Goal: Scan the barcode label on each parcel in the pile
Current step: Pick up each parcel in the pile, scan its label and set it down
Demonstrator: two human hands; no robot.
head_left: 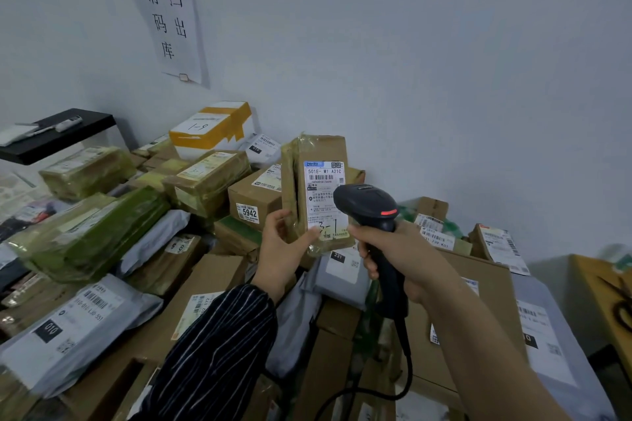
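The fingers of the left hand (284, 243) are closed around the lower end of a narrow brown parcel (316, 191), the thumb laid across the bottom corner of its label (325, 196) and the other fingers hidden behind the carton. The parcel is held upright above the pile (205, 284), its long axis vertical and its labelled face turned toward the camera. The right hand (396, 260) is wrapped fully around the grip of a black handheld scanner (371, 207); whether the index finger is pressed on the trigger cannot be told, as it is hidden behind the handle.

The scanner head is held just to the right of the parcel and overlaps the label's lower right edge in the view. The barcode is printed in the upper part of the label, up and to the left of the scanner head. The coming move is judged to turn on that offset, since the scanner's window faces away from the camera and its exact aim cannot be made out. No scan line is seen on the label.

Parts of the label's fine print are blurred. The scanner's cable (386, 390) runs down out of the frame.
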